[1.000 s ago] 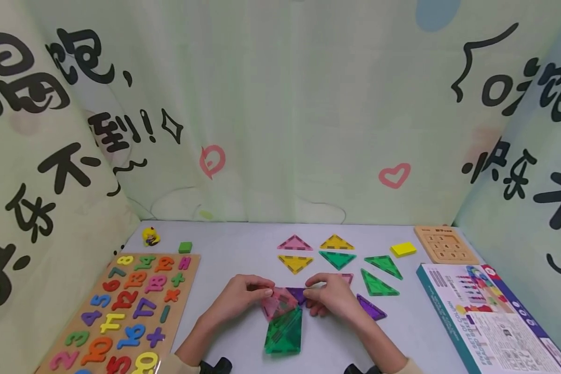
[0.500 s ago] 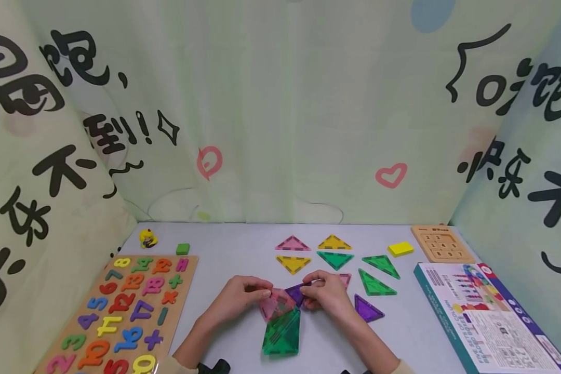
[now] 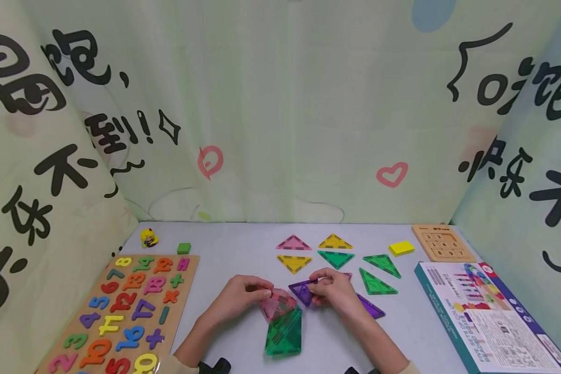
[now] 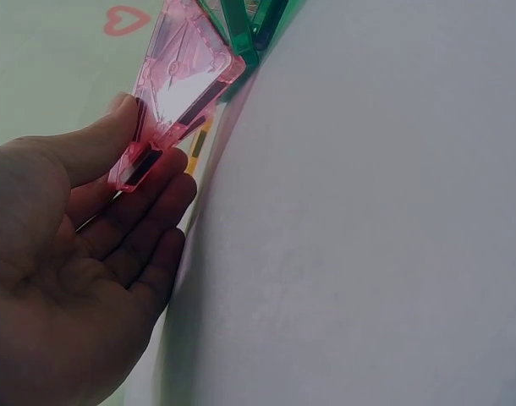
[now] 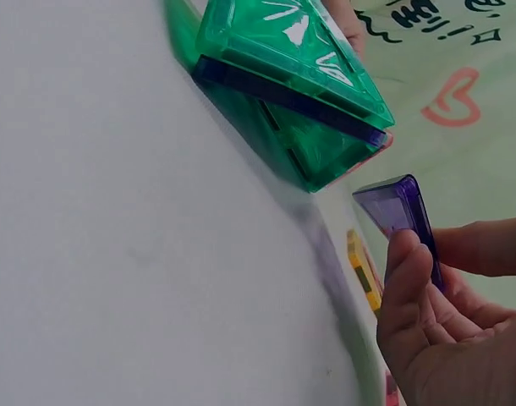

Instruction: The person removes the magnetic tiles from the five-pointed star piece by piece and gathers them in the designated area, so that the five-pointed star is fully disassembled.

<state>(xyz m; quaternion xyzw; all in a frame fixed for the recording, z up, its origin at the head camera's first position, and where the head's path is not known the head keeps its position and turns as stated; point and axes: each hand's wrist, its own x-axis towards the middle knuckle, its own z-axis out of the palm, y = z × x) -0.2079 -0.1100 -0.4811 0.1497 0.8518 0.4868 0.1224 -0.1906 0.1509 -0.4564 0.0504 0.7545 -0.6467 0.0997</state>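
Note:
My left hand [image 3: 243, 298] pinches a translucent pink magnetic tile [image 3: 278, 304] between thumb and fingers; the left wrist view shows the same pink tile [image 4: 178, 76] tilted up from the fingertips. It joins a green magnetic-tile block [image 3: 283, 333] standing on the table in front of me. In the right wrist view, a dark blue-purple strip [image 5: 288, 100] runs along the green block's edge. My right hand [image 3: 333, 292] pinches a purple triangular magnetic tile [image 3: 302, 292], held up just right of the pink tile; in the right wrist view, a gap separates this purple triangle [image 5: 397, 207] from the block.
Loose triangular tiles lie beyond my hands: pink [image 3: 293, 242], yellow [image 3: 294, 264] and green [image 3: 378, 283]. Another purple triangle [image 3: 371, 307] lies beside my right forearm. A number puzzle board [image 3: 168, 332] is at left; a box [image 3: 491, 317] and wooden board [image 3: 444, 244] at right.
My right hand has drawn the purple triangle slightly right and up, away from the pink tile and green block. My left hand keeps its hold on the pink tile.

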